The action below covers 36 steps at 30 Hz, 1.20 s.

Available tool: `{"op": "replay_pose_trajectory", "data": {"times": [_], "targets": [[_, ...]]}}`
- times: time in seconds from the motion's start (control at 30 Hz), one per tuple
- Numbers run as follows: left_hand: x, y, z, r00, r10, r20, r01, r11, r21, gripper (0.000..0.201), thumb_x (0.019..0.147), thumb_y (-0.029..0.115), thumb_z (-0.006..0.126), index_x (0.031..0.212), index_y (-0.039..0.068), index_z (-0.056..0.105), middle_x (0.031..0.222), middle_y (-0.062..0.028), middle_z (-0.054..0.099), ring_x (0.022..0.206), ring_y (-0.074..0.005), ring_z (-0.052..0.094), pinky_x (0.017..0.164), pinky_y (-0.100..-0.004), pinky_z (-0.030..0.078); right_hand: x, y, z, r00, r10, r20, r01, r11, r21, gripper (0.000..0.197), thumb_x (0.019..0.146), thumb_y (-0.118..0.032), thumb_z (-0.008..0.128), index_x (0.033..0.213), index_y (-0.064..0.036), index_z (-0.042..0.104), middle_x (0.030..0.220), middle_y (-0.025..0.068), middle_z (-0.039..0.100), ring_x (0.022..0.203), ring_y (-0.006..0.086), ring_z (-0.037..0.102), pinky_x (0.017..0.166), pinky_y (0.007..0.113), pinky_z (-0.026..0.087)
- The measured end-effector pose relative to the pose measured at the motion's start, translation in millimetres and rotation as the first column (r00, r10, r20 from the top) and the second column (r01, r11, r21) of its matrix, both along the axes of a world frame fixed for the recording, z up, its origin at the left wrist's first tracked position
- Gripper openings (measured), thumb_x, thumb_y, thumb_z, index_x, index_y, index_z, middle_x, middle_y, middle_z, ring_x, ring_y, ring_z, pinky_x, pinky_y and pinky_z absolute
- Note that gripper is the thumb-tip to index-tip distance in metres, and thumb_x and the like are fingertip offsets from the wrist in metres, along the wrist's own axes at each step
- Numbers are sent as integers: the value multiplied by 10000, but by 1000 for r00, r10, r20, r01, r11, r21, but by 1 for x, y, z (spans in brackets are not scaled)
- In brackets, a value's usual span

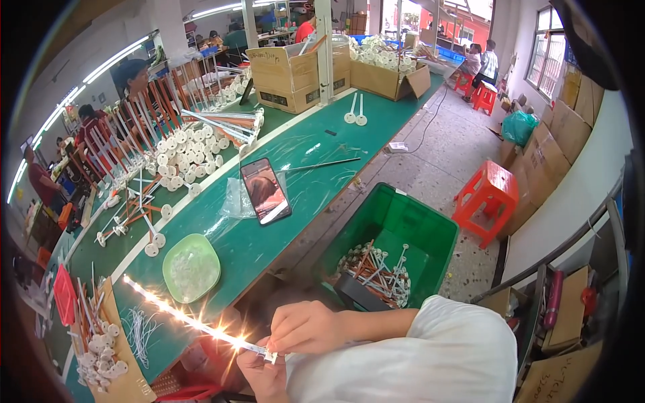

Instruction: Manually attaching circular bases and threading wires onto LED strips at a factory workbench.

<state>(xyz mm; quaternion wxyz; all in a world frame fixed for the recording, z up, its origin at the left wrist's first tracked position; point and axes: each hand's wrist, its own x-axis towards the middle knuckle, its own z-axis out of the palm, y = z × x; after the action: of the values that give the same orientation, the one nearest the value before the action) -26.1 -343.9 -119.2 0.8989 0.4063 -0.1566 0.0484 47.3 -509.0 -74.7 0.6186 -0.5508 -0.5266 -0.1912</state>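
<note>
A thin light stick (181, 316) glows brightly along its length and points up to the left over the table's edge. My left hand (261, 377), low in the view, is closed around its near end. A small white end piece (270, 356) sits there between my hands. Above it, my right hand (308, 328) has its fingers pinched at the same end of the stick; the fingertips partly hide what they touch. Nearest to the glowing stick is a pale green bowl (168, 272) holding small clear pieces.
A phone (266, 191) lies on the green table (282, 248). Sticks with round white ends (185, 154) are piled at the left, more on a cardboard sheet (138, 383). At right stand a green bin (430, 248) holding sticks and a red stool (487, 201). Cartons (285, 70) stand farther back; people sit beyond.
</note>
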Motion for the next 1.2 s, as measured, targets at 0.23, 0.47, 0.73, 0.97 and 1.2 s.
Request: {"op": "replay_pose_trajectory", "data": {"times": [0.23, 0.47, 0.73, 0.97, 1.2], "targets": [[5, 0, -6, 998, -67, -11, 67, 998, -9, 516, 852, 211, 732, 1183, -129, 528, 1131, -192, 614, 988, -259, 635, 881, -375, 536, -1, -6, -5, 999, -45, 9, 45, 999, -8, 158, 753, 47, 730, 908, 39, 699, 914, 116, 683, 771, 282, 619, 630, 336, 528], [9, 5, -6, 993, -60, -99, 63, 998, 30, 544, 842, 267, 744, 1197, -96, 548, 1121, -126, 620, 969, -195, 623, 844, -311, 505, 4, 6, -1, 992, -107, 65, 110, 993, -49, 230, 684, 2, 768, 909, -6, 724, 877, 79, 693, 707, 248, 609, 615, 319, 519], [27, 49, 7, 983, 180, -23, -175, 973, 151, 422, 870, 176, 703, 1183, -73, 572, 1093, -179, 648, 962, -247, 636, 827, -371, 519, 65, 38, 43, 994, 20, 111, 7, 972, -236, 210, 696, 36, 754, 901, 10, 714, 876, 122, 701, 707, 244, 640, 613, 322, 522], [88, 106, 21, 890, 437, 129, -455, 871, 186, 467, 822, 153, 734, 1182, -83, 553, 1111, -210, 637, 892, -236, 624, 810, -360, 510, 186, 112, 58, 989, 148, 21, -90, 699, -710, 226, 776, -85, 719, 984, -7, 678, 964, 135, 675, 842, 300, 658, 711, 350, 532], [110, 123, 16, 819, 566, 95, -571, 783, 248, 414, 788, -18, 664, 1180, -98, 555, 1134, -228, 627, 886, -197, 623, 836, -336, 502, 208, 138, 34, 964, 229, 138, -4, 528, -849, 219, 793, -162, 690, 976, -43, 692, 981, 115, 646, 936, 296, 619, 831, 380, 497]]}}
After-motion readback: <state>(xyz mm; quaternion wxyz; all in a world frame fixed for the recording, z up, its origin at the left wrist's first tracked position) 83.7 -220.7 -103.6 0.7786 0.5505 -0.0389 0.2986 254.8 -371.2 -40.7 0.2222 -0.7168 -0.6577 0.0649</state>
